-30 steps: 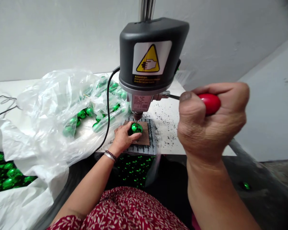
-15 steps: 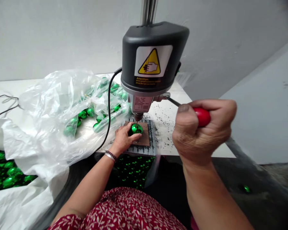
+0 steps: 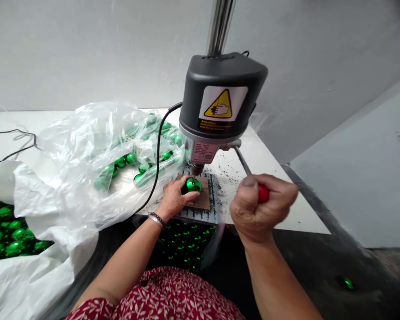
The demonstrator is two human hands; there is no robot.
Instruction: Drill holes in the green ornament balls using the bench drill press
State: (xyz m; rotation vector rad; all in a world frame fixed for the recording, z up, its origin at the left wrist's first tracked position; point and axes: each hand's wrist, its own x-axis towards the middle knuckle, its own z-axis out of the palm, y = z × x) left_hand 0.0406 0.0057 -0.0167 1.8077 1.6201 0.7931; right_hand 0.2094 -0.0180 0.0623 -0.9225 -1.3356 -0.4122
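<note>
A shiny green ball (image 3: 194, 185) rests on a brown board (image 3: 204, 200) under the drill press (image 3: 220, 95), its bit meeting the top of the ball. My left hand (image 3: 174, 198) grips the ball from the left, thumb in front and fingers behind. To the right, my right hand (image 3: 262, 206) is wrapped round the red knob (image 3: 263, 194) of the press lever (image 3: 242, 161). The lever slopes down from the side of the machine to my fist.
Clear plastic bags (image 3: 86, 146) with green balls lie on the white table (image 3: 266, 155) at left. More green balls (image 3: 11, 231) fill a white sack (image 3: 53, 266). A black cable (image 3: 158, 155) hangs beside the press. Dark shavings surround the board.
My right hand has pulled the lever knob down and to the left. The whole view has shifted slightly, and my left hand still holds the ball under the bit.
</note>
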